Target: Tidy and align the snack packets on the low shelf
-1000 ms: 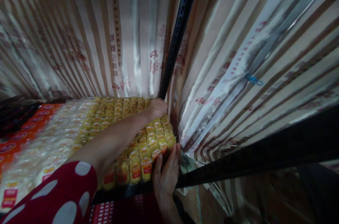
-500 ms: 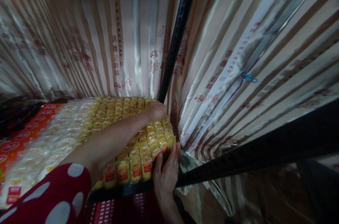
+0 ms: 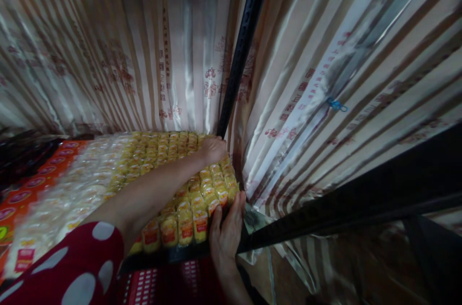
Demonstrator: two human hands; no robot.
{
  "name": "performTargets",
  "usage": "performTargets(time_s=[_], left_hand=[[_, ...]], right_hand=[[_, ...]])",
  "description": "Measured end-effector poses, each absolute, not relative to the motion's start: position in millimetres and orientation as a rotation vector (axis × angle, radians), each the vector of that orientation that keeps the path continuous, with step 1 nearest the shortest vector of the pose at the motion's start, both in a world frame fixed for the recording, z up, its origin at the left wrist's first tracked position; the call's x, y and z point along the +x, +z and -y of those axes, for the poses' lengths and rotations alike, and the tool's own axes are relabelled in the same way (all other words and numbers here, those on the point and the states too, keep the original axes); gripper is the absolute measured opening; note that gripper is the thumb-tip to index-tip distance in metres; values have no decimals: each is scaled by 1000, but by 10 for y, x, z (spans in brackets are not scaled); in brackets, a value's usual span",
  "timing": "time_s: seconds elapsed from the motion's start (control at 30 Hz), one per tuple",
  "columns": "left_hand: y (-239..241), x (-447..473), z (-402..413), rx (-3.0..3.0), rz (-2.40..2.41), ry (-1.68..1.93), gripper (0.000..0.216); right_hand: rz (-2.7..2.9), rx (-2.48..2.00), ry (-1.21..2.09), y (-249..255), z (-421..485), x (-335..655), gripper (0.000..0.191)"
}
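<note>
Black post (image 3: 241, 50): landmark for all places below; perforated, tilted rightward toward its top, foot at the far right corner of the goods.
Yellow packets (image 3: 169, 148): located left of and nearer than the post's foot; clear-wrapped, set in close rows, red labels visible on the near row.
Left hand (image 3: 215, 150): just below the post's foot, on the far right corner of the yellow packets; fingers bent, tips hidden. Cannot tell how far open it is or whether it has hold of a packet.
Right hand (image 3: 226, 233): below the post's foot, at the near right corner of the yellow packets; fingers extended together, thumb spread away, hand laid against the corner packets and not closed around any.
Sleeve (image 3: 77, 266): red with white dots, on the left arm, which crosses above the yellow packets toward the post.
White packets (image 3: 90, 165): farther left of the post, beside the yellow packets.
Orange wrapping (image 3: 34, 182): farther left of the post again, beside the white packets.
Curtain (image 3: 187, 55): behind the post and to both sides, pleated, printed in red.
Blue tie (image 3: 337, 104): on the curtain, right of the post.
Red basket (image 3: 144, 285): below and left of the post's foot, perforated, partly hidden.
</note>
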State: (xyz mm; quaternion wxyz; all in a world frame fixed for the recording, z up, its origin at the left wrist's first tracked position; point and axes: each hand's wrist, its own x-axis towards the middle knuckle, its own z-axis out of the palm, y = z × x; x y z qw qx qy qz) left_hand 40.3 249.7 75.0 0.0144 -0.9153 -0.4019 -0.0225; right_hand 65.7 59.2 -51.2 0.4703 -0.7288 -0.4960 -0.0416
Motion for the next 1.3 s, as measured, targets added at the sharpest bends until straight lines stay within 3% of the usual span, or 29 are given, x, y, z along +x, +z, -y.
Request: performTargets(time_s=[0.47,0.7,1.0,1.3], left_hand=[[771,379,-2305,-2927,1111,-11,20],[734,406,-2343,-2948,1128,23,27],[843,295,-2234,-2937,1159,-127,24],[880,304,-2075,-3030,1006,7,18]], right_hand=[[1203,-1760,-75,-484,-583,644,61],[1205,-1757,-96,-435,-595,641,60],[1215,-1751,-85,-452,-585,642,61],[1219,-1752,-70,-455,-576,654,61]])
